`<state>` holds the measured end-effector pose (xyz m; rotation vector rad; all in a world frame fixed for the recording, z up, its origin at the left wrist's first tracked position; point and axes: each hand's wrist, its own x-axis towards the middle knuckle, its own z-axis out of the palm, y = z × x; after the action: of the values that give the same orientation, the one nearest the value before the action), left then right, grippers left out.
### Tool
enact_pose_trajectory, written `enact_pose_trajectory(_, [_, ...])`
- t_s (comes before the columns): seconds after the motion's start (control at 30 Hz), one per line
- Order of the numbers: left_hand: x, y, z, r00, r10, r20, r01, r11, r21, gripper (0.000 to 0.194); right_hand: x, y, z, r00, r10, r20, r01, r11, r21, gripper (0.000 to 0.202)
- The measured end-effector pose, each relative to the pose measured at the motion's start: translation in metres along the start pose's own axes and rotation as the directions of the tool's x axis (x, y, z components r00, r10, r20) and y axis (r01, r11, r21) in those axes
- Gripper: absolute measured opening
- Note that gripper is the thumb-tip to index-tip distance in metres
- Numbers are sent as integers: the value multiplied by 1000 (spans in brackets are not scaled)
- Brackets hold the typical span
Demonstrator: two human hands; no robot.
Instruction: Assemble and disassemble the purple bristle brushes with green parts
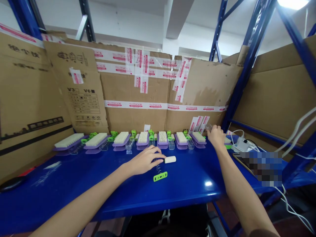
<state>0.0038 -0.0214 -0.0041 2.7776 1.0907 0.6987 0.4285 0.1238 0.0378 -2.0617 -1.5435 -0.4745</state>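
Note:
My left hand [147, 159] is over the middle of the blue table, thumb and fingertips closed at the left end of a short white roller [170, 159]. Just below these fingers lie a thin metal spring [158, 169] and a flat bright green plastic piece with slots [160, 176]. Reaching to the back right, my right hand [216, 136] pinches a small transparent plastic piece [209, 126]. Beside that hand stands a purple-based brush head with cream bristles [198, 137]. The right fingertips are small in view and partly hidden.
Several more purple brush heads [120, 139] line the back, with green parts and transparent pieces between them. Cardboard walls [138, 89] enclose the blue table [98, 184]. At right are a blurred phone-like device [259, 168], a white power strip [243, 144] and cables. A dark object [12, 183] lies left.

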Motion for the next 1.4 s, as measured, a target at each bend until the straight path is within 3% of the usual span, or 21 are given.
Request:
enact_pose_trajectory(0.27, [-1, -1, 1, 1000, 6, -2, -6, 1000, 5, 39, 14, 18, 11, 963, 130, 237, -117, 991, -69, 44])
enact_pose_trajectory(0.63, [0, 1, -2, 999, -19, 50, 20, 1000, -2, 39, 17, 13, 17, 893, 87, 441, -46, 994, -103, 45])
enact_pose_trajectory(0.97, [-1, -3, -1, 999, -10, 45, 9, 1000, 16, 40, 21, 16, 33, 857, -14, 516, 62, 995, -77, 42])
enact_pose_trajectory(1.4, [0, 0, -2, 998, -7, 66, 5, 1000, 30, 40, 19, 13, 40, 852, 6, 523, 74, 989, -131, 43])
